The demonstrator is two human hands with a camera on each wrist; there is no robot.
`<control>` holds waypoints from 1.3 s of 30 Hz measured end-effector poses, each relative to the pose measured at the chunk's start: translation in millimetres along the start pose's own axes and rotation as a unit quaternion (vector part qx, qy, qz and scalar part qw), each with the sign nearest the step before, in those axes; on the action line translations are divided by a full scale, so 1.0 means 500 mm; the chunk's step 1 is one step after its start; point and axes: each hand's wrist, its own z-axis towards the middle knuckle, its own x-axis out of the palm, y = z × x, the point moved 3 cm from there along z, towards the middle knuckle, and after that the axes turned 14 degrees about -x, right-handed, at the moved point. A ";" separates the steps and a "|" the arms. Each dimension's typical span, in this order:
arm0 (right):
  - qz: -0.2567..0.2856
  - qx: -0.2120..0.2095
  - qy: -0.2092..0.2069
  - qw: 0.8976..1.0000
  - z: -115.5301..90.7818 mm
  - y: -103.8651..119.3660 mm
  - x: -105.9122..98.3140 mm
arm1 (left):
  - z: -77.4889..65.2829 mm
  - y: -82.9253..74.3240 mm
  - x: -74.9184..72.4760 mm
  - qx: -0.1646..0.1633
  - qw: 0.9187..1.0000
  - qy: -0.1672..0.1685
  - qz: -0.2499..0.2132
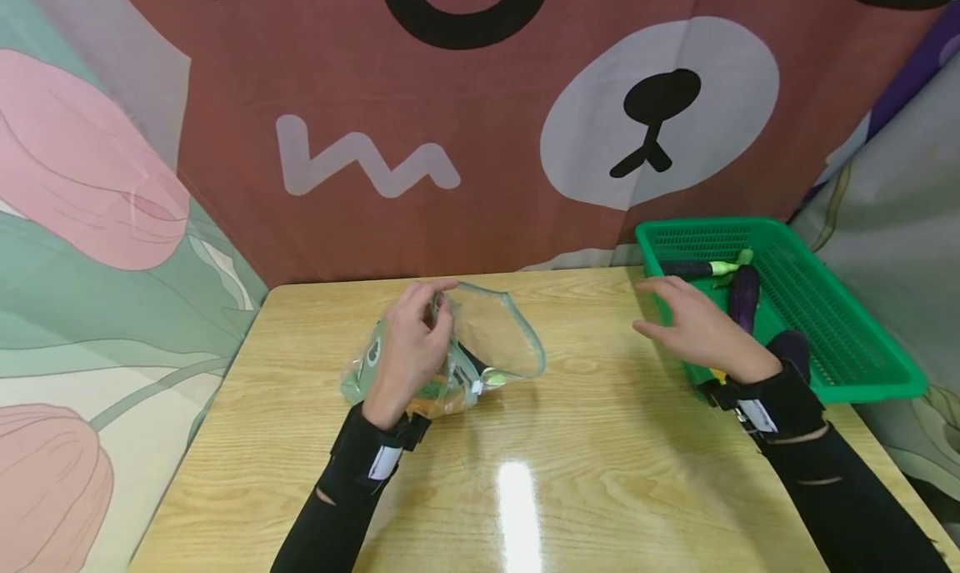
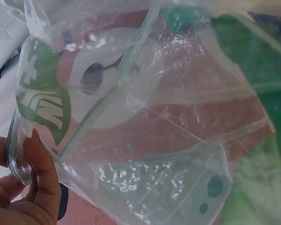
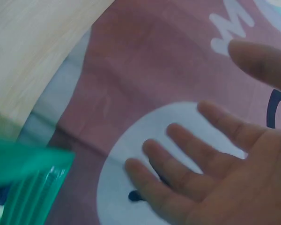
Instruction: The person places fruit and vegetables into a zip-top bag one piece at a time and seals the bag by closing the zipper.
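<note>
A: Left hand (image 1: 412, 335)?
B: Pinching the clear bag (image 1: 502, 327) at its rim. Left wrist view shows the leaf print (image 2: 44, 96) and the fingers at the edge; head view has the contents instead, too jumbled to identify.
A: Right hand (image 1: 701, 327)?
B: Holding nothing, fingers extended, near the green basket (image 1: 862, 339). Right wrist view catches only its corner; head view shows a purple vegetable (image 1: 744, 298) inside.
A: Bag location?
B: On the table (image 1: 592, 490), left of the basket.

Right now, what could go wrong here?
Only the left hand pinches the clear bag, at its edge; the thin film might sag shut. The right hand is close to the green basket and could bump it. The purple eggplant looks smooth, so it might slip if lifted.
</note>
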 end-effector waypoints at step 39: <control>-0.047 0.107 0.308 0.944 -0.116 -0.200 -0.005 | 0.001 0.002 -0.008 0.010 1.000 -0.006 -0.002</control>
